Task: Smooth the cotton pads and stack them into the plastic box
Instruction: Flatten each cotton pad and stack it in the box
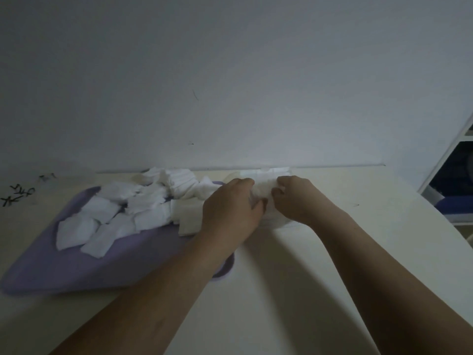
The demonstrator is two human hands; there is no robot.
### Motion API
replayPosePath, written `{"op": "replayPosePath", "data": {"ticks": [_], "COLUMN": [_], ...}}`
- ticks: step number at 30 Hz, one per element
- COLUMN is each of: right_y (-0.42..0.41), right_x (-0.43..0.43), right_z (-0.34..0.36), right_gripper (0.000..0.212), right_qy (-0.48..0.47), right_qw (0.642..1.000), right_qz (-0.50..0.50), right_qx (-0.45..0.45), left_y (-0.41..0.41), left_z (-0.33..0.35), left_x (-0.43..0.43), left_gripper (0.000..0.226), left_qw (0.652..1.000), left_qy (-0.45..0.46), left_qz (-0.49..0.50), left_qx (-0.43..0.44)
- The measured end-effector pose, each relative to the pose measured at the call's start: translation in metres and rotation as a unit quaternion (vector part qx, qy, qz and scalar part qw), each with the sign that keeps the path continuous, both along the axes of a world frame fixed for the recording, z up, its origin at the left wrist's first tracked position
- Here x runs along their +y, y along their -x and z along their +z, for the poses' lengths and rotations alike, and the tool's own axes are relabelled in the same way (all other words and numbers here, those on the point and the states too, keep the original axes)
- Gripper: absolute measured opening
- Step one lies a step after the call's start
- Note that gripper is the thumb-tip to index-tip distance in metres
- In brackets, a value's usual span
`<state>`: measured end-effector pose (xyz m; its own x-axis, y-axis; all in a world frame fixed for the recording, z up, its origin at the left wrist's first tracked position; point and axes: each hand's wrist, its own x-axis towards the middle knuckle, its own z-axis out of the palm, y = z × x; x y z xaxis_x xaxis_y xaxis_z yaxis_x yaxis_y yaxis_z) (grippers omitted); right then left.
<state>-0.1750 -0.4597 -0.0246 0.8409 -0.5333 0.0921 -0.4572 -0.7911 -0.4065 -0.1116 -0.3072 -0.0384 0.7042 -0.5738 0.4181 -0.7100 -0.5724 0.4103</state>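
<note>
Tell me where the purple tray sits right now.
In the head view the purple tray lies on the left of the table, piled with cotton pads, just left of the plastic box.

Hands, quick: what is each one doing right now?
Left hand: fingers curled on the cotton pad over the plastic box.
Right hand: fingers pinch the same cotton pad.

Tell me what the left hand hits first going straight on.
The left hand would probably meet the bunched cotton pad at its fingertips first, which it seems to touch; behind that, the plastic box. Depth is unclear.
</note>
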Motion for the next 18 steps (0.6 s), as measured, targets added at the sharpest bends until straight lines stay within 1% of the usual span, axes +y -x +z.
{"op": "replayPosePath", "data": {"ticks": [1,2,6,7,9,11,14,15,18], "right_y": [-0.001,-0.002,-0.007,-0.007,-0.005,-0.001,0.007,0.008,0.011], "right_x": [0.001,0.001,0.005,0.006,0.008,0.009,0.012,0.014,0.022], "right_z": [-0.002,-0.003,-0.007,-0.006,-0.003,0.001,0.008,0.010,0.015], "right_gripper": [0.020,0.022,0.023,0.022,0.020,0.019,0.031,0.033,0.036], "right_qy": [0.002,0.004,0.023,0.021,0.021,0.035,0.042,0.038,0.038], "right_qw": [1.000,1.000,0.999,0.999,0.999,0.998,0.998,0.998,0.997], "right_qz": [0.000,0.002,0.004,0.005,0.002,-0.007,-0.026,-0.032,-0.049], "right_qx": [0.007,0.012,0.023,0.030,0.040,0.043,0.040,0.041,0.041], "left_y": [0.000,-0.001,-0.003,-0.004,-0.005,-0.008,-0.017,-0.023,-0.042], "left_z": [-0.004,-0.007,-0.016,-0.017,-0.014,-0.010,-0.002,0.000,0.001], "left_x": [0.000,0.000,-0.001,0.000,0.004,0.014,0.041,0.052,0.086], "left_gripper": [0.030,0.028,0.032,0.031,0.028,0.024,0.035,0.036,0.028], "left_qw": [1.000,0.999,0.997,0.997,0.997,0.996,0.998,0.998,0.999], "left_qy": [0.001,-0.003,-0.025,-0.026,-0.012,0.010,0.023,0.019,-0.005], "left_qz": [-0.009,-0.015,-0.027,-0.039,-0.076,-0.088,-0.056,-0.043,0.015], "left_qx": [-0.023,-0.041,-0.072,-0.064,-0.010,0.028,0.034,0.033,0.040]}}
